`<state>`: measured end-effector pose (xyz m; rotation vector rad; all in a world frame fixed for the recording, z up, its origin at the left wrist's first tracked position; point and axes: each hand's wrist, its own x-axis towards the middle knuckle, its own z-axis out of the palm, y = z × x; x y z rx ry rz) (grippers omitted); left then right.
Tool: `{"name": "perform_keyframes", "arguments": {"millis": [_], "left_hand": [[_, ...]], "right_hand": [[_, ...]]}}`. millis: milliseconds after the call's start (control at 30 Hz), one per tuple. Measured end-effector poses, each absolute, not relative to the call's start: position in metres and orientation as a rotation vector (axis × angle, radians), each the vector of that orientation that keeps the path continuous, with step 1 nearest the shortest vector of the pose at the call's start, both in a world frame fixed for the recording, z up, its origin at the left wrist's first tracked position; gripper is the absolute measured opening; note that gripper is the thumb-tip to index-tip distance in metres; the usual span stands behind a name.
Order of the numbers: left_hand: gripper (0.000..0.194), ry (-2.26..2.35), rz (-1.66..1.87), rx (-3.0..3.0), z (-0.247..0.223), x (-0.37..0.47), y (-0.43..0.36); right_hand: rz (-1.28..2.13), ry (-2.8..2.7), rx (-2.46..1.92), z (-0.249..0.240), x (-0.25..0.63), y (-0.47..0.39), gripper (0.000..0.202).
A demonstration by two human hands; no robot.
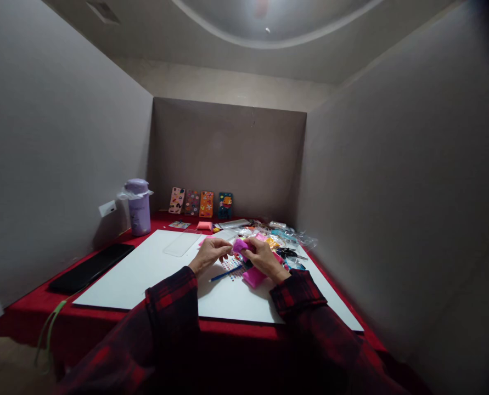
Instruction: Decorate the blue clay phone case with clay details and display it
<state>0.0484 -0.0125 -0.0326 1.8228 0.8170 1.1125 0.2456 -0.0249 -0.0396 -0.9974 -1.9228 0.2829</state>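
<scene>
My right hand (pixel 263 258) is closed around a soft purple-pink lump (pixel 240 246) above the white board (pixel 145 274). Just left of the lump is my left hand (pixel 211 254), its fingertips pinched together; whatever they hold is too small to name. Below the hands lie a sheet of small coloured dots (pixel 232 270) and a blue stick (pixel 226 273). A bright pink packet (pixel 254 277) rests under my right hand. At the board's back left lies a clear phone case (pixel 181 244).
Decorated phone cases (pixel 206 204) stand against the back wall. A purple bottle (pixel 139 208) and a black flat case (pixel 91 267) are at the left. Plastic bags (pixel 285 237) and black scissors (pixel 289 253) crowd the right rear. Grey walls enclose three sides.
</scene>
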Motion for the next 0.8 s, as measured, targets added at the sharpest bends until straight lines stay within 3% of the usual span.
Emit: {"name": "perform_keyframes", "arguments": {"millis": [333,533,700,800], "left_hand": [[0.018,0.855,1.146,1.786,-0.033,0.050,-0.014],[0.020,0.957,1.403,1.728,-0.011,0.047,-0.022],[0.023,0.942,1.571,1.717,0.011,0.060,-0.096],[0.020,0.921,1.280,1.767,-0.015,0.068,-0.170]], "right_hand": [[0.241,-1.920,-1.016,-0.039,0.245,-0.026,0.014],[0.166,-1.875,-1.030,-0.040,0.248,-0.023,0.015],[0.090,-1.839,-1.047,-0.039,0.251,-0.024,0.016],[0.068,-1.831,-1.052,-0.038,0.252,-0.027,0.018]]}}
